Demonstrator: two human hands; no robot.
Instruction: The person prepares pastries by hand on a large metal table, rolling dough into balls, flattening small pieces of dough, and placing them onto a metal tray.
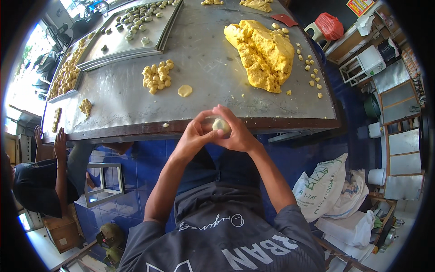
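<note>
At the metal table's front edge, my left hand (198, 132) and my right hand (235, 135) are cupped together around a pale round dough ball (220, 126), fingertips meeting above it. Beyond them on the table (206, 77) lie a flattened dough disc (185, 90), a cluster of several small dough pieces (157, 77) and a large broken mass of yellow dough (259, 53). Small loose pieces (311, 68) are scattered to the right of the yellow mass.
A co-worker (43, 181) sits at the left, hands at the table edge. Trays (97, 52) of small pieces cover the back left. A red scraper (283, 20) lies at the back right. White sacks (321, 186) and shelving (398, 140) stand at the right.
</note>
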